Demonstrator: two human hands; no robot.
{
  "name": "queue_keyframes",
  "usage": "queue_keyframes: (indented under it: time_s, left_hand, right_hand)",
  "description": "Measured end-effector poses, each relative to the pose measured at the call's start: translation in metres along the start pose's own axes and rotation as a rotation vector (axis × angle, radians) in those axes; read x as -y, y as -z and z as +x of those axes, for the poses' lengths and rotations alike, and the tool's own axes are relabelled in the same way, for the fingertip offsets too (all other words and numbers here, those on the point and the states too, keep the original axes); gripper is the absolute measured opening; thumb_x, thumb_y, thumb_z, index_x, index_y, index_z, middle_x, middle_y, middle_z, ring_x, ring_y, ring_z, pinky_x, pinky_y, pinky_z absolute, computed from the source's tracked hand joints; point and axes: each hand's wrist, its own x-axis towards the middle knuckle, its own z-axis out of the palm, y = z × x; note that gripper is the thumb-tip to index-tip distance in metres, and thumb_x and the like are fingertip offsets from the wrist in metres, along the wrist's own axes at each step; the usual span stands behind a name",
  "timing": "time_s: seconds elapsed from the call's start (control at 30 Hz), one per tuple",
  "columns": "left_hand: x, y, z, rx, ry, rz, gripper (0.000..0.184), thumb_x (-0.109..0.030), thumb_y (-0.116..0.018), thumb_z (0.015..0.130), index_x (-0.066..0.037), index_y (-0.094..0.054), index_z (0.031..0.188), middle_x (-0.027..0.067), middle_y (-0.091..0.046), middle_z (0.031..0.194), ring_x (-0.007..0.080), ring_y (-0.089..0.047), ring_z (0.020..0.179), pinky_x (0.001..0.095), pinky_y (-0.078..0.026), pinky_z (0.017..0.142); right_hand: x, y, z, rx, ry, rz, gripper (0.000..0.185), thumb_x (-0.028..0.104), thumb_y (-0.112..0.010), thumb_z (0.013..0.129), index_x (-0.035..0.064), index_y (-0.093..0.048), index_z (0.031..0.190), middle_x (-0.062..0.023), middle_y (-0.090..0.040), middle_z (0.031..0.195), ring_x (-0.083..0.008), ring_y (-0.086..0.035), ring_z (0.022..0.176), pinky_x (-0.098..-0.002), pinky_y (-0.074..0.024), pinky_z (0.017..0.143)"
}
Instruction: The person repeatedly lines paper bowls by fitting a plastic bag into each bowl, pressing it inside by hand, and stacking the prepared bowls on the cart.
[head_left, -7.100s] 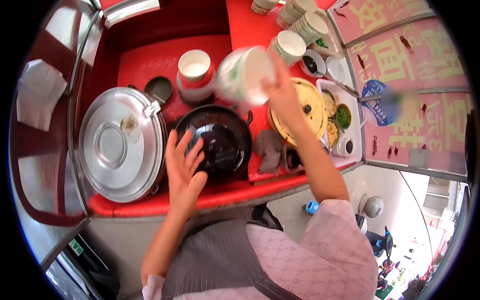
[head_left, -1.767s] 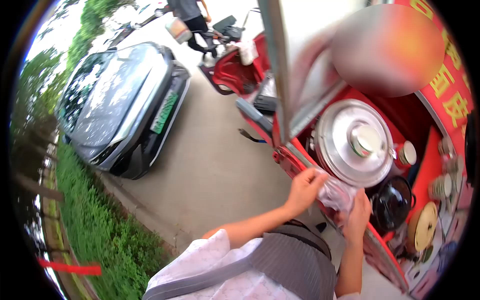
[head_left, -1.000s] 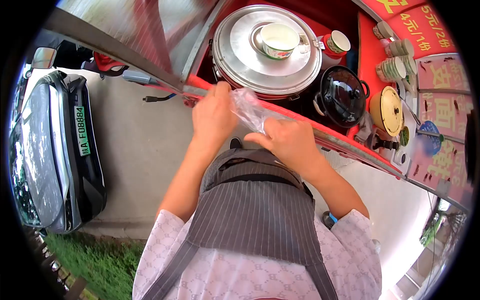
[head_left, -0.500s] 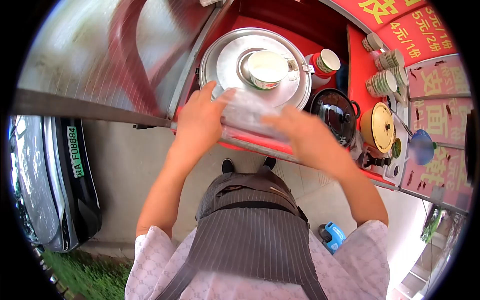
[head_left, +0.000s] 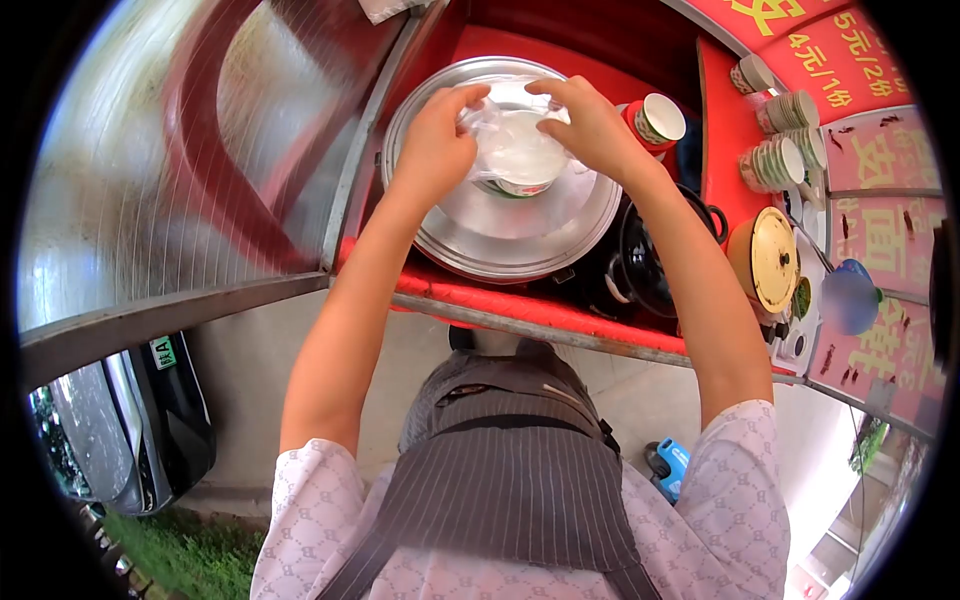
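My left hand (head_left: 437, 140) has its fingers curled on the left side of a clear plastic bag (head_left: 488, 138). On the right side, my right hand (head_left: 592, 128) grips the same bag with bent fingers. The plastic is spread over a white paper bowl (head_left: 522, 187) with a green and red print near its base. That bowl stands upright near the middle of a wide round metal lid (head_left: 500, 245). Through the film the inside of the bowl looks blurred, so its contents cannot be made out.
A black lidded pot (head_left: 645, 265) sits under my right forearm, beside a yellow lidded pot (head_left: 773, 255). Another paper bowl (head_left: 660, 118) tops a red holder. Stacked paper bowls (head_left: 775, 162) line the right shelf. A metal rail (head_left: 560, 335) edges the cart; a glass panel (head_left: 110, 190) is left.
Both hands have moved up and forward with the plastic bag, from the cart's front edge to over the bowl. The bag now spreads across the bowl.
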Motion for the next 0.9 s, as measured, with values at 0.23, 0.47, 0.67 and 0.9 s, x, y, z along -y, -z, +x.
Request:
queue_keyframes:
  time_s: [0.23, 0.47, 0.67, 0.9]
  left_hand:
    - [0.029, -0.019, -0.008, 0.244, 0.295, 0.145, 0.063, -0.003, -0.056, 0.08, -0.01, -0.051, 0.143, 0.0219, -0.065, 0.124, 0.0379, -0.062, 0.115, 0.0424, -0.049, 0.096]
    - [0.02, -0.029, -0.012, 0.289, 0.394, -0.032, 0.058, -0.004, -0.063, 0.082, -0.006, -0.054, 0.14, 0.0171, -0.069, 0.107, 0.0268, -0.069, 0.092, 0.0366, -0.055, 0.08]
    - [0.004, -0.035, -0.092, -0.064, 0.579, -1.239, 0.028, -0.003, -0.065, 0.092, -0.004, -0.065, 0.121, 0.0056, -0.067, 0.087, 0.0135, -0.064, 0.073, 0.0277, -0.055, 0.068]
    - [-0.02, -0.073, -0.134, -0.1, 0.57, -1.582, 0.021, -0.006, -0.06, 0.098, -0.002, -0.064, 0.119, 0.0093, -0.07, 0.103, 0.0187, -0.067, 0.087, 0.0326, -0.056, 0.079]
  right_hand:
    - [-0.004, -0.011, -0.005, 0.127, -0.118, -0.124, 0.082, 0.019, -0.08, 0.078, 0.016, -0.041, 0.151, -0.0235, -0.061, 0.12, -0.0367, -0.066, 0.102, -0.0438, -0.057, 0.082]
    - [-0.013, -0.019, -0.016, 0.251, -0.627, 0.289, 0.063, 0.012, -0.075, 0.082, -0.0016, -0.052, 0.138, -0.0206, -0.069, 0.109, -0.0236, -0.07, 0.078, -0.0332, -0.0557, 0.05]
    - [0.002, -0.014, -0.074, 0.076, -0.752, 0.92, 0.038, 0.005, -0.069, 0.089, -0.0079, -0.06, 0.124, -0.0164, -0.07, 0.107, -0.0215, -0.07, 0.087, -0.0335, -0.0584, 0.064]
    - [0.057, -0.033, -0.12, -0.128, -0.664, 1.548, 0.033, 0.003, -0.066, 0.094, -0.0067, -0.059, 0.124, -0.0144, -0.069, 0.114, -0.0199, -0.069, 0.095, -0.0321, -0.056, 0.083]
